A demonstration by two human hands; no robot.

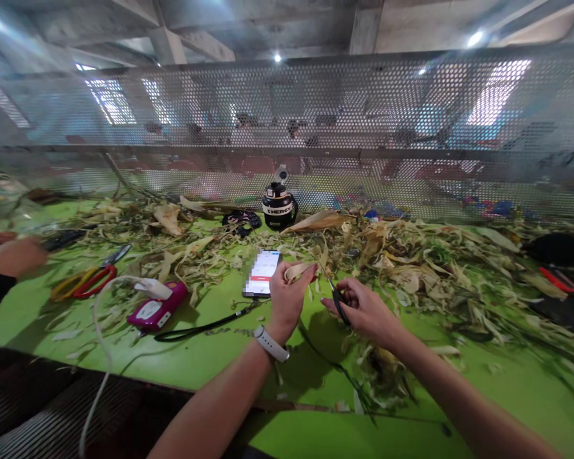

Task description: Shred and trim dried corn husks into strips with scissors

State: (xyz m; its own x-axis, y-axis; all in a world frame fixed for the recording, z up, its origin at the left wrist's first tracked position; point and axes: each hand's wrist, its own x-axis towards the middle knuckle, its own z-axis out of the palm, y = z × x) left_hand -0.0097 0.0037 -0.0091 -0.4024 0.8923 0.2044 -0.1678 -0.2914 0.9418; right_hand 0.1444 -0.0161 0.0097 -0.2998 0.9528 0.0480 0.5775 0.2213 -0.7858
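My left hand (pixel 287 303) is closed on a pale piece of husk (pixel 296 271), pinched between thumb and fingers. Small scissors with black handles (pixel 339 307) are in my right hand (pixel 366 311), their blades pointing up and forward near the husk. Whether the blades touch it I cannot make out. Just behind my left hand lies a phone (pixel 258 264) with a lit screen. Below my hands, a long green strand (pixel 328 362) and a crumpled bundle of husk (pixel 385 376) rest on the green table (pixel 210 363).
Heaps of dry husk (pixel 421 268) spread across the back and right. A black bottle (pixel 278 207) stands before a perforated metal screen (pixel 316 95). At left are a purple power bank (pixel 157 309) with a white cable, red-and-yellow-handled scissors (pixel 93 280) and another person's hand (pixel 16 255).
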